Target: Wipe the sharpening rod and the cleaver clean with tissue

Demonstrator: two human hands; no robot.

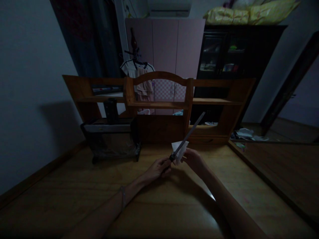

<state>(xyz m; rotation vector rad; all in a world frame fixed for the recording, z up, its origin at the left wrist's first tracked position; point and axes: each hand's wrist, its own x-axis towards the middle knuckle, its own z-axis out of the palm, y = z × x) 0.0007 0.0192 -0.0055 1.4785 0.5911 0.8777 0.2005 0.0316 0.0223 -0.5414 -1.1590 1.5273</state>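
Note:
Fingers wrapped round its dark handle, my left hand point(159, 167) holds a long, narrow knife point(190, 131) over the wooden surface. The grey blade slants up and away to the right. My right hand point(194, 159) pinches a white tissue point(179, 148) against the lower part of the blade, near the handle. Part of the tissue sticks up behind the blade. Some of the right fingertips are hidden behind the tissue, and the dim light blurs the fine detail of the knife.
Beneath my hands lies a wooden bed board or tabletop point(149, 212). A wooden shelf unit point(161, 129) runs along its far edge. A dark-framed, boxy appliance point(112, 142) stands at the left. Beyond are a pink wardrobe point(164, 46) and a black cabinet point(251, 56).

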